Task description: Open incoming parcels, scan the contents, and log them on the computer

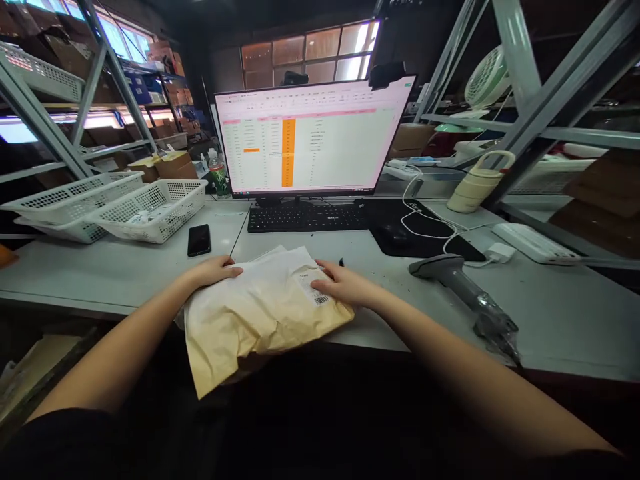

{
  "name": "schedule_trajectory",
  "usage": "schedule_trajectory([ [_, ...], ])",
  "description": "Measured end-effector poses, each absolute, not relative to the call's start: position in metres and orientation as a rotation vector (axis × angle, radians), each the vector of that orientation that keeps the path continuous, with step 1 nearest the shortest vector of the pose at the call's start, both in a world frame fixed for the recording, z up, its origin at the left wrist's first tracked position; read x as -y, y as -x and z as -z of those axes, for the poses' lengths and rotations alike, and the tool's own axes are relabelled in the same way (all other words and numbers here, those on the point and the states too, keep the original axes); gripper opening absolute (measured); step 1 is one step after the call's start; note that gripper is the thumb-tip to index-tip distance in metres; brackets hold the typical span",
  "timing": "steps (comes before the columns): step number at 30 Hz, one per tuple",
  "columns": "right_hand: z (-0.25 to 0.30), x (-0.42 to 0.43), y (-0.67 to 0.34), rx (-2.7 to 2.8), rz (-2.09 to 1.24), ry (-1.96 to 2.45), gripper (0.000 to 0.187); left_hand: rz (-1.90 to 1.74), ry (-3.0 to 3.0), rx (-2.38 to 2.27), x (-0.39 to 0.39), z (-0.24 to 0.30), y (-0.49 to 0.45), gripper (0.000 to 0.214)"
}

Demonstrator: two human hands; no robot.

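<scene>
A crumpled cream-coloured mailer bag point(255, 313) lies over the front edge of the grey desk point(120, 270), its lower part hanging off. A white barcode label point(314, 288) is stuck near its right end. My left hand point(213, 270) rests on the bag's upper left corner, fingers curled down onto it. My right hand point(343, 283) presses flat on the bag's right end, fingers lying over the label.
A handheld barcode scanner point(463, 293) lies to the right. Behind the bag are a black keyboard point(307, 217), a monitor point(313, 137) with a spreadsheet, a black phone point(199, 240) and white mesh baskets point(150, 210). Tape rolls point(475, 187) and metal shelving stand right.
</scene>
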State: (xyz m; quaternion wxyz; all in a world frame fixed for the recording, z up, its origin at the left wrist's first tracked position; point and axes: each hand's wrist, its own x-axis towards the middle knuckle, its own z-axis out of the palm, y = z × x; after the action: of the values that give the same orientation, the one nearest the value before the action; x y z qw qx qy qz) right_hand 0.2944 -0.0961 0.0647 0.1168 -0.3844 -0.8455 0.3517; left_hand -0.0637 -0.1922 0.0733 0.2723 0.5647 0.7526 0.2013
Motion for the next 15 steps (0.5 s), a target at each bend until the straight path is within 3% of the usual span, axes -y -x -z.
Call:
schedule_trajectory([
  [5, -0.06, 0.089, -0.275, 2.278, -1.28, 1.108, 0.079, -0.578, -1.429, -1.904, 0.197, -0.061, 0.053, 0.064],
  [9, -0.067, 0.089, -0.268, 1.953, -1.593, 1.018, 0.087, -0.719, -1.425, -1.801, 0.216, -0.069, 0.022, 0.057],
  [11, -0.07, 0.094, -0.268, 1.864, -1.814, 0.868, 0.085, -0.832, -1.449, -1.738, 0.232, -0.082, 0.008, 0.05],
  [15, -0.072, 0.11, -0.267, 1.793, -2.123, 0.734, 0.063, -1.044, -1.523, -1.517, 0.26, -0.109, -0.001, 0.032],
])
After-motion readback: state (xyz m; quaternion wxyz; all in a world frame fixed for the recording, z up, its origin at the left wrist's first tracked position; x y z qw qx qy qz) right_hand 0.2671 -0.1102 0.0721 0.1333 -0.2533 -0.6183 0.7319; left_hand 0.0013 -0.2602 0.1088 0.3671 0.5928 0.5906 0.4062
